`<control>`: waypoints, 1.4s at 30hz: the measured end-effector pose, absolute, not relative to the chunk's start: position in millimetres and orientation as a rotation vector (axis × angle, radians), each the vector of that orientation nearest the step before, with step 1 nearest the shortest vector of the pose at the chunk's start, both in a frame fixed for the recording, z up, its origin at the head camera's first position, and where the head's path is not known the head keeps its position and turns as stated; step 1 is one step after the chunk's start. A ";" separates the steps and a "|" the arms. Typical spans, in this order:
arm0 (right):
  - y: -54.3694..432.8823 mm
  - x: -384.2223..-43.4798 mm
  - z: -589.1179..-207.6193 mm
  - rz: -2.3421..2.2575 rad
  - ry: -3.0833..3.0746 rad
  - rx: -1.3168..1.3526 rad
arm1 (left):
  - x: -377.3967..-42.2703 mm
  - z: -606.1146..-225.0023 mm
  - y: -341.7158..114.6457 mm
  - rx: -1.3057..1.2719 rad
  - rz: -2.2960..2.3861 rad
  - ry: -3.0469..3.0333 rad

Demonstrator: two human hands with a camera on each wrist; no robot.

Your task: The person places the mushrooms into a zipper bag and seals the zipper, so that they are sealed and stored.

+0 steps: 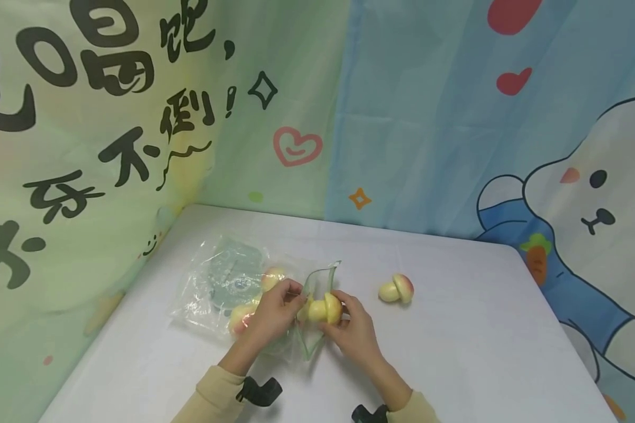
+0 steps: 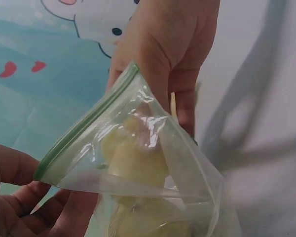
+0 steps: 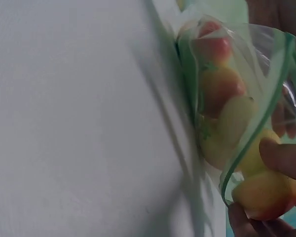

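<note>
A clear zip bag with a green seal lies on the table, its mouth held open toward the right. My left hand pinches the rim of the mouth between thumb and fingers. With curled fingers, my right hand grips a toy mushroom by its red-tinged yellow cap, stem pointing into the bag mouth. The right wrist view shows that mushroom at the green seal, with several others inside the bag. Through the plastic, the left wrist view shows pale yellow shapes.
Another toy mushroom lies on its side on the white table, right of the bag. A printed cloth backdrop with a cartoon rabbit stands behind and beside the table. Black wrist mounts sit below both hands.
</note>
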State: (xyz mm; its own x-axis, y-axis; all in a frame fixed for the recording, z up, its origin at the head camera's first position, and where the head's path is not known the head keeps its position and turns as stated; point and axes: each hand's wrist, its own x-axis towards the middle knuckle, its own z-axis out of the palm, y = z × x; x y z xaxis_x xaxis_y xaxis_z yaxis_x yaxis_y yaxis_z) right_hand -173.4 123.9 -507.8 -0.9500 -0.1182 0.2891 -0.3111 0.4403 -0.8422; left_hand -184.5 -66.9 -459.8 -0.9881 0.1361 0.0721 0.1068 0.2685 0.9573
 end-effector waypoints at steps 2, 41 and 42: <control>119.9 -173.5 -506.4 1.426 -2.503 0.399 | -184.7 -458.5 -67.0 0.239 1.850 2.511; 112.2 -187.0 -501.5 1.629 -2.684 0.463 | -185.5 -459.6 -68.9 0.242 1.821 2.579; 116.6 -187.1 -499.1 1.640 -2.675 0.446 | -186.0 -460.0 -68.8 0.244 1.812 2.588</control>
State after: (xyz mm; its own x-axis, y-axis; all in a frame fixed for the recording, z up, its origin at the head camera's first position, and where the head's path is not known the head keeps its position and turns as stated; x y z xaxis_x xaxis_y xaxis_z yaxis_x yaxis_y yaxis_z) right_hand -187.1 116.6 -499.1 -0.9600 -0.2517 0.1225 -0.2233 0.4249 -0.8772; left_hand -186.0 -68.8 -460.0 -0.9878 0.1101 0.1104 0.1414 0.3343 0.9318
